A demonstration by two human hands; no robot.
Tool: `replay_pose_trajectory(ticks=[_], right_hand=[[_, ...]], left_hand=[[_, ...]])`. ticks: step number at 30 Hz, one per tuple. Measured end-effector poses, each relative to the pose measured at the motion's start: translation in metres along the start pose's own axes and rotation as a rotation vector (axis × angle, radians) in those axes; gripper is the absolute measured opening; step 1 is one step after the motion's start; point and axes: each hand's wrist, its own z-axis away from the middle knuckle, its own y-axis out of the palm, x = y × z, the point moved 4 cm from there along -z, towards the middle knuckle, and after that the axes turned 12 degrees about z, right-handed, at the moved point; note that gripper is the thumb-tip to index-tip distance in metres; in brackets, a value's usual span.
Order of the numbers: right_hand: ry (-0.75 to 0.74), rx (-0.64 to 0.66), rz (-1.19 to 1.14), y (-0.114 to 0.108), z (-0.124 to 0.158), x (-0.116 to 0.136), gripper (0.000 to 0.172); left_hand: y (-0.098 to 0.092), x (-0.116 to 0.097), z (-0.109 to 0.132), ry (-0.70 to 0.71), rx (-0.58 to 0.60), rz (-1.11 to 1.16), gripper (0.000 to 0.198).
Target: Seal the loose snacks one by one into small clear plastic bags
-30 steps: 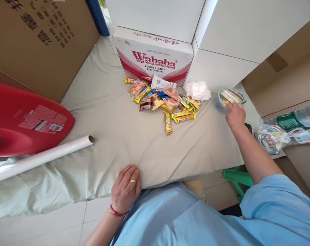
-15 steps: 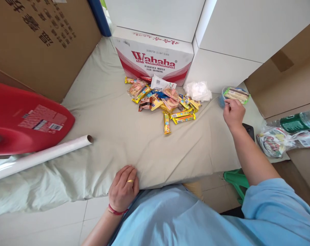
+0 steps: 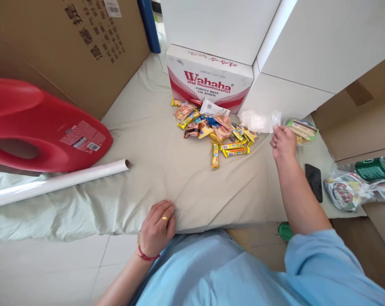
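Observation:
My right hand (image 3: 284, 142) has its fingers closed on the right end of a crumpled, translucent white plastic bag (image 3: 259, 121). The bag stretches up and left from the fingertips, partly blurred. Just behind that hand stands a small tub (image 3: 302, 138) with a green-edged snack pack (image 3: 302, 128) on top. Left of the bag lies a loose pile of wrapped snacks (image 3: 222, 126), several in yellow wrappers. At the near edge of the cloth, my left hand (image 3: 158, 227) rests palm down, holding nothing, with a ring and a red bracelet on it.
A Wahaba-type water carton marked Wahaha (image 3: 208, 83) stands behind the snacks. On the left are a red jug (image 3: 49, 131), a white roll (image 3: 93, 172) and a large cardboard box (image 3: 71, 55). A black phone (image 3: 313, 182) and bagged items (image 3: 345, 191) lie at right.
My right hand has moved left from the tub and taken hold of the plastic bag, whose end is now drawn out. My left hand stays on the cloth edge. The view has shifted slightly.

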Motion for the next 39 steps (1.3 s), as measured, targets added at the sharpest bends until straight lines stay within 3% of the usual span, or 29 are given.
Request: replay_pose_trajectory(ticks=[2,4,8,11,13,15,18,22,24,26,29,31,34,39], right_hand=[[0.310,0.081,-0.582,0.002,0.055,-0.004,0.037],[0.511,0.245,-0.910,0.012,0.120,0.000,0.035],[0.698,0.382,-1.149,0.037,0.225,0.011,0.033],[0.735,0.427,-1.211,0.055,0.260,0.022,0.035],[0.740,0.474,-1.166,0.063,0.267,0.030,0.032],[0.720,0.528,-1.043,0.067,0.269,0.035,0.034],[0.612,0.537,-0.762,0.065,0.268,0.037,0.039],[0.224,0.261,-0.380,0.047,0.264,0.045,0.032],[-0.020,0.272,-0.279,0.047,0.263,0.057,0.048],[-0.161,0.352,-0.242,0.052,0.262,0.068,0.046],[-0.076,0.332,-0.340,0.055,0.254,0.068,0.009],[0.082,0.301,-0.497,0.054,0.247,0.061,0.013],[0.325,0.355,-0.730,0.057,0.245,0.052,0.023],[0.532,0.309,-0.975,0.061,0.246,0.048,0.028]], left_hand=[[-0.004,-0.001,-0.005,-0.178,-0.041,0.146,0.019],[-0.001,-0.005,-0.014,-0.382,-0.020,0.337,0.015],[0.036,-0.027,-0.037,-0.736,0.228,0.886,0.030],[0.078,-0.045,-0.048,-0.971,0.431,1.243,0.048],[0.101,-0.053,-0.052,-1.046,0.503,1.393,0.060],[0.116,-0.058,-0.055,-1.065,0.519,1.462,0.058],[0.121,-0.056,-0.059,-1.042,0.407,1.444,0.045],[0.109,-0.046,-0.059,-1.058,0.165,1.317,0.040],[0.104,-0.043,-0.057,-1.065,0.113,1.282,0.041],[0.100,-0.041,-0.055,-1.059,0.122,1.279,0.043],[0.093,-0.038,-0.055,-1.028,0.201,1.275,0.047],[0.086,-0.035,-0.057,-0.958,0.248,1.293,0.053],[0.077,-0.031,-0.060,-0.875,0.264,1.363,0.055],[0.072,-0.021,-0.053,-0.962,0.191,1.457,0.048]])
